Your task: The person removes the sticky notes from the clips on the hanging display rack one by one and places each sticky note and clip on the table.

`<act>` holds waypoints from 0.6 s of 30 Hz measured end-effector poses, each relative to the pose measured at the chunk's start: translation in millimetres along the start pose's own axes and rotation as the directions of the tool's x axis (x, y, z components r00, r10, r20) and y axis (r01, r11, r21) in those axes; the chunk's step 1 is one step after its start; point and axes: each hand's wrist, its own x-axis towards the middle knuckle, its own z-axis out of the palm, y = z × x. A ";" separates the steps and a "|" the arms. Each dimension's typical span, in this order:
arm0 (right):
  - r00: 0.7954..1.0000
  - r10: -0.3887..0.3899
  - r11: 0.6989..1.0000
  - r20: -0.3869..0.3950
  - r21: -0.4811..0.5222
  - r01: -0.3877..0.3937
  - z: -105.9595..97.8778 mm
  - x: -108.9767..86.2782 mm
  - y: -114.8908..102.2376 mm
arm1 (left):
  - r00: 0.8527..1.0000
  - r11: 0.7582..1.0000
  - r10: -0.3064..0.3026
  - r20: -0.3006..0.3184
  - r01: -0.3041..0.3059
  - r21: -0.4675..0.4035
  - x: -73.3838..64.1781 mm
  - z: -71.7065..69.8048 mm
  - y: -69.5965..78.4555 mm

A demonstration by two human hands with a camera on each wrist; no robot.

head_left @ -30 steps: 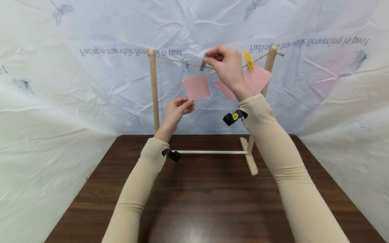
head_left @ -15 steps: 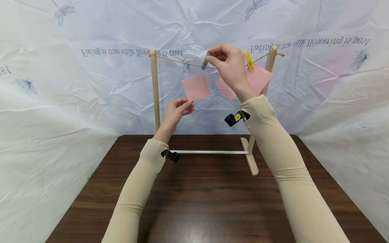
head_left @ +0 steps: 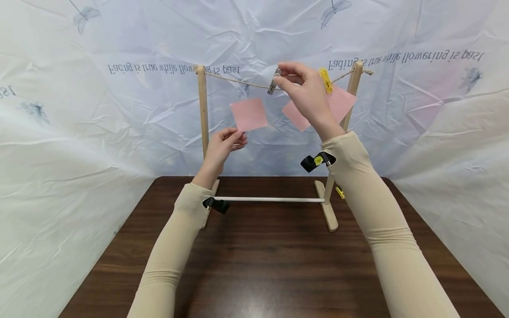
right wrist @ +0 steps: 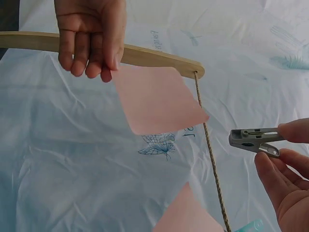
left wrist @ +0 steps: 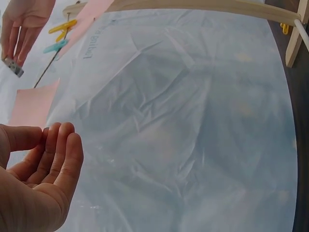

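Note:
My left hand pinches a square pink paper by its lower left corner, just below the rope. In my right hand a grey clothespin is held between thumb and fingers at its handle end. The clothespin is near the rope, apart from the paper. To its right, a yellow clothespin fastens one pink sheet to the rope. Another pink sheet hangs beside it, partly behind my right hand. A teal clothespin on the rope shows in the left wrist view.
The rope runs between two wooden posts joined low down by a white bar. Wooden feet stand on the dark brown table. Another yellow clothespin lies behind my right forearm. A printed sheet hangs behind the rack.
My left hand and its paper have shifted slightly left. My right hand has moved a little right with the grey clothespin, uncovering a yellow clothespin on the table.

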 end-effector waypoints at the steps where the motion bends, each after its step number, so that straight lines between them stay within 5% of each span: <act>1: 1.000 0.002 1.000 -0.004 0.014 -0.002 -0.9 -1.0 -0.1 | 1.000 1.000 0.005 -0.009 -0.005 0.008 -0.2 -1.4 0.7; 18: 0.987 -0.020 0.989 -0.159 0.143 0.043 -42.8 -12.4 6.0 | 0.990 0.993 0.117 -0.080 -0.117 0.008 -11.4 -46.5 28.7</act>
